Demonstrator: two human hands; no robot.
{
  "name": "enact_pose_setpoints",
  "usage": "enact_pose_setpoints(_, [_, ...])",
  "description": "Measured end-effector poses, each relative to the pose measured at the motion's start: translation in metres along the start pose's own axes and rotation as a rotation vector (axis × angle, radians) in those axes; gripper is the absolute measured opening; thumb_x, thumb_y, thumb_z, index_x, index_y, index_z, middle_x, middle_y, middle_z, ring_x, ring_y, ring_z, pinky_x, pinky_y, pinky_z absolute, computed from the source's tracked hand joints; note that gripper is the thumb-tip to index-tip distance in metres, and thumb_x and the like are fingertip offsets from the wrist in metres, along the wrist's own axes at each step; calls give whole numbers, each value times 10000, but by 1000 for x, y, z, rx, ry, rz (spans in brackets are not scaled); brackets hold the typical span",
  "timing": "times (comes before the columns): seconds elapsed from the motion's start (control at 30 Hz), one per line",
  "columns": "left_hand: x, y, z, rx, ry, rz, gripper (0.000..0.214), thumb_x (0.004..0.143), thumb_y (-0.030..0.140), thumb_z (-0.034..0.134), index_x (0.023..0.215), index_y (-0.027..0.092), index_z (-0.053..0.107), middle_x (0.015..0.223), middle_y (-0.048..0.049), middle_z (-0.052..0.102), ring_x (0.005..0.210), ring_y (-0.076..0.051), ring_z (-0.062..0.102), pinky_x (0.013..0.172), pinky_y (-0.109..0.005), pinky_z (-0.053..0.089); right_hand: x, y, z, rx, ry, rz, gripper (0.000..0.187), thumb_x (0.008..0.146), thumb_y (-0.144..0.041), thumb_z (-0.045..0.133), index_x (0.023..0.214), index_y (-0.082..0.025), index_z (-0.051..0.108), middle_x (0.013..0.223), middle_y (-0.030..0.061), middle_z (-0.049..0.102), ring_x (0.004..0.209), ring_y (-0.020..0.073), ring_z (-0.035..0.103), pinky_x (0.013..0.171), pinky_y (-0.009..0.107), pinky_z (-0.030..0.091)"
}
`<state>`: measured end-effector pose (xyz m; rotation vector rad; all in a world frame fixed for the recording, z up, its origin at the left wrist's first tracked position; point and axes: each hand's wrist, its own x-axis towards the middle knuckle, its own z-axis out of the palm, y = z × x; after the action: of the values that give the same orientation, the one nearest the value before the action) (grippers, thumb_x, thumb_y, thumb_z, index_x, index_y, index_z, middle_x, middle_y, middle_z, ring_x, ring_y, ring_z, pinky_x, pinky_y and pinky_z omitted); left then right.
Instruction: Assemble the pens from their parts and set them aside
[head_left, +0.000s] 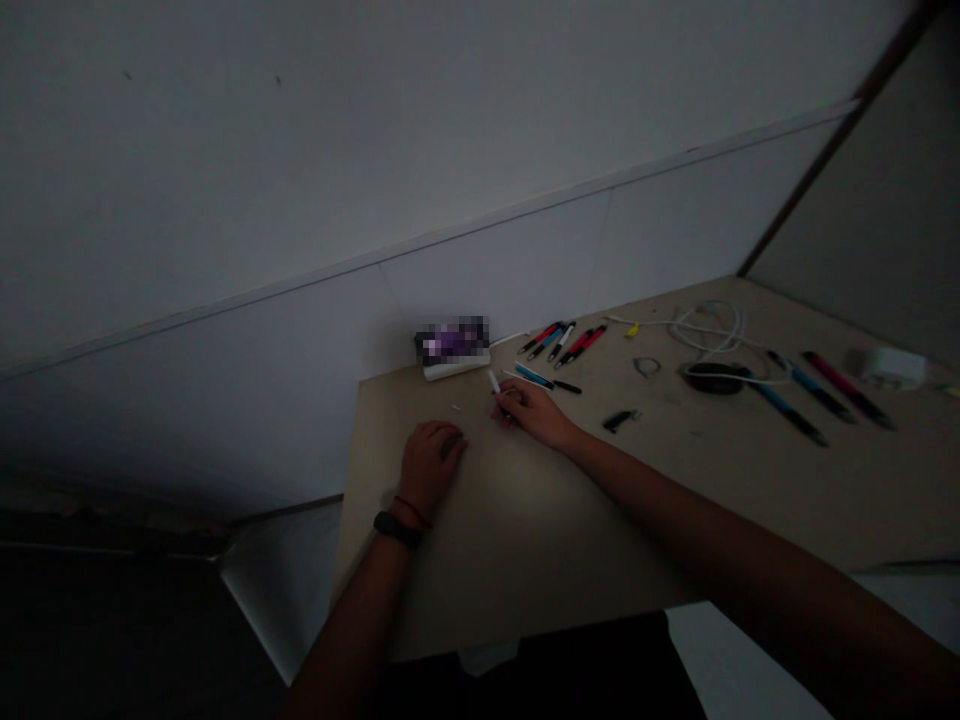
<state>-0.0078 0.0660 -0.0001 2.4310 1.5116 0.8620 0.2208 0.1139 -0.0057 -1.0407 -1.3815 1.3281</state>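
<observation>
Where the right hand (531, 413) grips, a plastic pen (495, 382)

Right hand (534, 415) holds a white-tipped pen (495, 382) above the wooden counter (600, 530). Left hand (431, 465), with black watch strap (397, 528), rests on the counter nearer; a small white fragment (456, 407) lies between hands. Loose pens (562, 343) lie farther off.

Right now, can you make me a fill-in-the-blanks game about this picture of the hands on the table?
The ____ wrist wears a black watch.
Next to the watch is a ____ string.
The right hand holds a pen with a ____ end.

The missing words are left, red, white.
</observation>
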Motion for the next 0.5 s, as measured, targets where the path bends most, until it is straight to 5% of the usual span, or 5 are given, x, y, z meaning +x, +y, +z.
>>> enact_pose_setpoints(0.5, [-1, 1, -1, -4, 13, 4, 175, 975, 262, 575, 957, 183, 731, 993, -77, 728, 978, -231, 635, 907, -398, 510, -1, 1, 0, -24, -16, -5, 275, 837, -464, 633, 917, -206, 580, 720, 20, 733, 550, 148, 636, 530, 259, 522])
